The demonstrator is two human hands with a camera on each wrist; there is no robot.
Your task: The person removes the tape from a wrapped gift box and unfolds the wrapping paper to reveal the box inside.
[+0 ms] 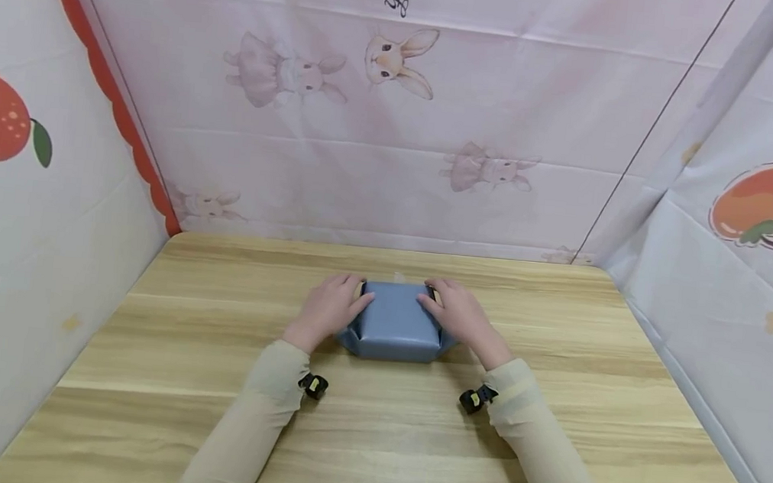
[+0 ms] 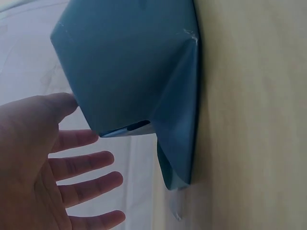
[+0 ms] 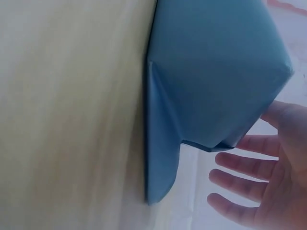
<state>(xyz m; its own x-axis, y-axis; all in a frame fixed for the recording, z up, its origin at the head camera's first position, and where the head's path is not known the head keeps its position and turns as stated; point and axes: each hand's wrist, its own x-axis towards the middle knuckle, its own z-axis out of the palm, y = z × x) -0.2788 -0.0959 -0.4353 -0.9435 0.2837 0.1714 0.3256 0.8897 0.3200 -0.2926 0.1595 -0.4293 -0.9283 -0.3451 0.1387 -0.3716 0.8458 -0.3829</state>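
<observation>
A box-shaped parcel in blue wrapping paper (image 1: 399,313) lies on the wooden table, with folded paper flaps sticking out at both sides. My left hand (image 1: 328,309) is at its left side, the thumb on the top edge and the index fingertip near the far corner. In the left wrist view the other fingers (image 2: 88,191) extend past the parcel without touching it. My right hand (image 1: 461,313) mirrors this on the right side, thumb on top. Its remaining fingers (image 3: 242,184) are spread apart and nearly straight in the right wrist view.
A small piece of clear tape (image 1: 399,277) shows just beyond the parcel's far edge. The light wooden table (image 1: 376,440) ends at a pink printed cloth (image 1: 364,178) behind, and white printed cloths hang left and right. Each wrist wears a small black camera (image 1: 314,385).
</observation>
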